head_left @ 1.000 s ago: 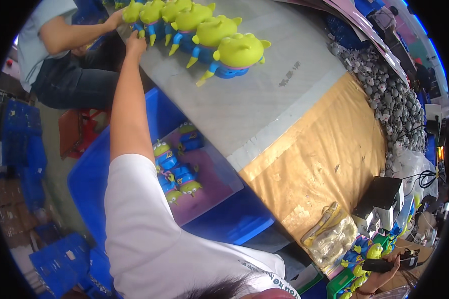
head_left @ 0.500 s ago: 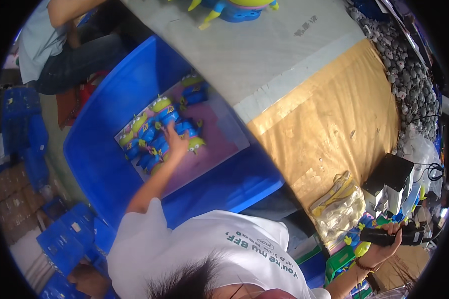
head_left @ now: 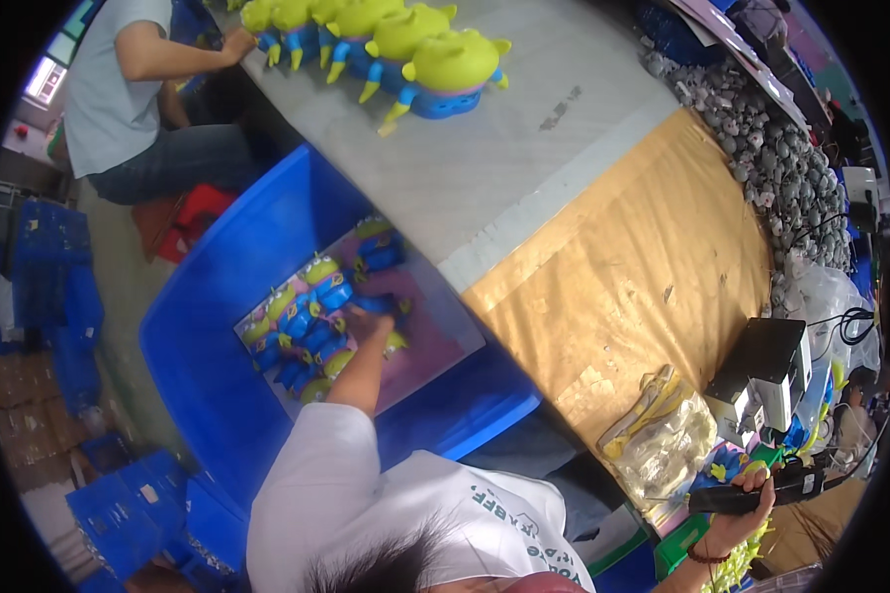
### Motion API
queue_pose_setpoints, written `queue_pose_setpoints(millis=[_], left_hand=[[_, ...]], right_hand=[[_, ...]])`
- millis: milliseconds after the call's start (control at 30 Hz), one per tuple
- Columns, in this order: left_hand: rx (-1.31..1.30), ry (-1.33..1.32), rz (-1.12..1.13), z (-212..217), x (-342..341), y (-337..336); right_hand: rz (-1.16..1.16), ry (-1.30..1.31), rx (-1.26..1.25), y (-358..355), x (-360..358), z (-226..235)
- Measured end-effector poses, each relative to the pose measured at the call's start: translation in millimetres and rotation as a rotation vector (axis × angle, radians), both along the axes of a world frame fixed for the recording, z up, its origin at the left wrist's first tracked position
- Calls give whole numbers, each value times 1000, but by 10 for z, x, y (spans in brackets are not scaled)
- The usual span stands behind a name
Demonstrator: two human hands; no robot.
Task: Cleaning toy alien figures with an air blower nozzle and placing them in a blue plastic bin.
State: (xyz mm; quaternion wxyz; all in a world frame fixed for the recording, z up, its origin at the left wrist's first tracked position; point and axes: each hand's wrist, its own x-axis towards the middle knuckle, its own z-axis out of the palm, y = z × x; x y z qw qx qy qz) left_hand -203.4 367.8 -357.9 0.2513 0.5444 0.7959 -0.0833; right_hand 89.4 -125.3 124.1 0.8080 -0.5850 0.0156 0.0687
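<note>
Inside a large blue bin [head_left: 198, 287] lie several green-headed, blue-bodied toy figures [head_left: 321, 269] on a pale flat sheet [head_left: 440, 341]. My left hand [head_left: 369, 323] reaches in, its fingers closed round the body of the toy at the group's right side; blur and the toy hide part of the grip. Off to the right, my right hand [head_left: 752, 502] is wrapped round a black cylindrical corded tool [head_left: 717, 500], held level above a green tray [head_left: 680, 546] and more toys.
Larger green-headed figures [head_left: 455, 64] stand in a row on the grey table [head_left: 445, 178]. A person [head_left: 119, 89] sits at its far left. Brown paper [head_left: 623, 257] covers the near table, with a clear plastic bag [head_left: 663, 435] and black box [head_left: 769, 346]. Small grey figures [head_left: 761, 148] are heaped at far right.
The view has shifted, bringing the row of large figures and more of the seated person into sight. My left hand's fingers have drawn in on the toy. My right hand still grips the tool.
</note>
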Motion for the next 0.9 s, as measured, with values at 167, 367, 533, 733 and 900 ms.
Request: queue_pose_setpoints(millis=[167, 367, 533, 733, 900], left_hand=[[358, -728, -344, 575, -75, -480], [621, -1147, -645, 3138, -19, -777], [882, -1344, -1104, 3882, 735, -1175], [621, -1999, -1198, 3860, 2145, -2778], [509, -1967, -1247, 3707, 2616, -3803]], right_hand=[[44, -36, 51, -163, -5, -28], [59, -64, 155, -446, -46, -60], [58, -128, 250, -779, -13, -76], [33, -386, 146, -1138, 103, 137], [-19, -715, 20, -818, 447, 434]])
